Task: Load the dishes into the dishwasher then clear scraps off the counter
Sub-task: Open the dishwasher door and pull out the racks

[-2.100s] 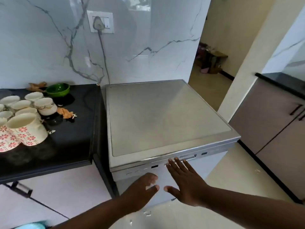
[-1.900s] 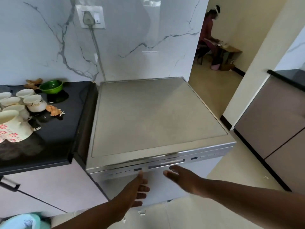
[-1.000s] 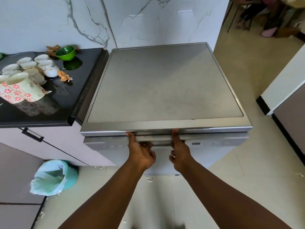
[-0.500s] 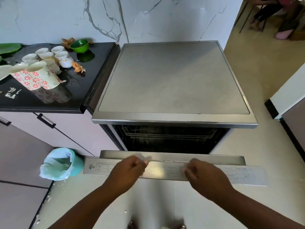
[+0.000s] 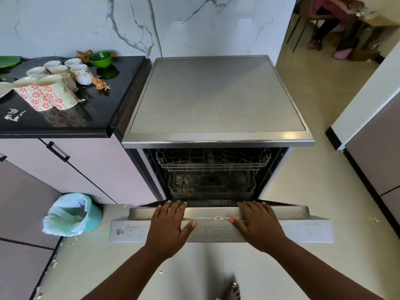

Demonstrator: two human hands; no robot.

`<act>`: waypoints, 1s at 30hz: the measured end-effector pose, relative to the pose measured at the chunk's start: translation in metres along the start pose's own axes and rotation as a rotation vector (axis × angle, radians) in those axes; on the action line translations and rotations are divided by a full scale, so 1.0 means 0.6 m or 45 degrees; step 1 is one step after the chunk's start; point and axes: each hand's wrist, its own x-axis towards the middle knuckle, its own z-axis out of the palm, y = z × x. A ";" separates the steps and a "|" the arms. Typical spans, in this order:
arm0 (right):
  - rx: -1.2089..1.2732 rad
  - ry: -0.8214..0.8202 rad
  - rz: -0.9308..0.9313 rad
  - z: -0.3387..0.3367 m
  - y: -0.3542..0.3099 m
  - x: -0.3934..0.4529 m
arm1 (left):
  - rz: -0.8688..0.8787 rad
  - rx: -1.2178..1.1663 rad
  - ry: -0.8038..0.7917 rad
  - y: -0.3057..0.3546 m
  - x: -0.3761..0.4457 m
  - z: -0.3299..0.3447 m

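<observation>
While both palms lie flat on the door (image 5: 218, 213), we judge it best to lower it evenly to its stop, then let go. Left hand (image 5: 171, 226) and right hand (image 5: 258, 226) rest on its top edge, fingers straight and spread, gripping nothing. Racks (image 5: 213, 164) show behind the door, apparently empty. Cups (image 5: 49, 92), a green bowl (image 5: 100, 59) and scraps (image 5: 100, 83) sit on the counter (image 5: 93, 118), left of the door. Half a second ago the door hung higher with fingers curled on its edge; now it is lower and more rack shows.
</observation>
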 end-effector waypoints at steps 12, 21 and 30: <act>-0.125 -0.365 0.049 0.226 -0.006 -0.255 | 0.221 0.006 -0.482 -0.030 -0.266 0.147; -0.231 -0.661 -0.187 0.353 0.024 -0.290 | 0.197 0.137 -0.739 -0.036 -0.313 0.311; -0.014 -1.010 -0.061 0.633 0.051 -0.346 | 0.059 0.204 -1.282 -0.033 -0.361 0.591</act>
